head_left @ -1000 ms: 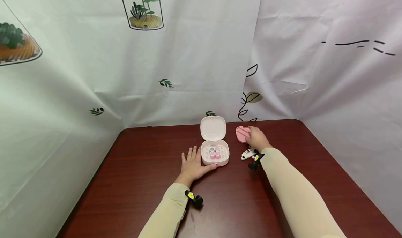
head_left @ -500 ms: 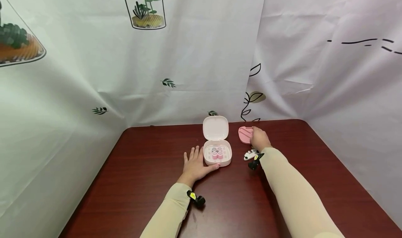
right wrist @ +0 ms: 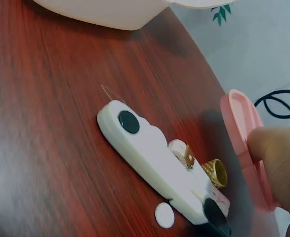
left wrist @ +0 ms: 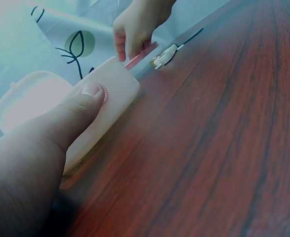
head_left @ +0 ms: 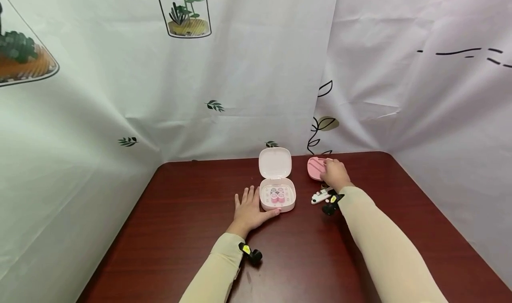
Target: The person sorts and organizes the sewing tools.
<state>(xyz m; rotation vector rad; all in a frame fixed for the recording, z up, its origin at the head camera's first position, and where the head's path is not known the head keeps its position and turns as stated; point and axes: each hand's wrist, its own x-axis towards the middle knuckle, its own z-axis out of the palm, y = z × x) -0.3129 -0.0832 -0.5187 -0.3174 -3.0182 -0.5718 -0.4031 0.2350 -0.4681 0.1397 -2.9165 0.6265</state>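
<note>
Clearly, we have the right hand (head_left: 337,175) with its thumb and fingers clamped on the right part of a pink slotted tray (right wrist: 233,121), held at a slant near the far edge of the table (head_left: 180,241). We cannot quite tell whether the tray's lower edge touches the wood, since our wrist view is hazy there. Our left hand (head_left: 248,213) has its fingers straight and spread apart at the left side of a pale pink box (left wrist: 120,81), the thumb resting against its near wall.

Inside that box, left of the tray, we find four small thread spools (head_left: 274,198) grouped together, the near pair pink. Its lid (head_left: 275,163) stands open at the far side. Just nearer than the tray we see a long white implement (right wrist: 145,145) with a black oval, a gold dimpled thimble (right wrist: 215,173) beside it and a white disc (right wrist: 164,215) on its near side. Farther out, a white curtain (head_left: 248,72) printed with leaves and plants hangs behind the table.
</note>
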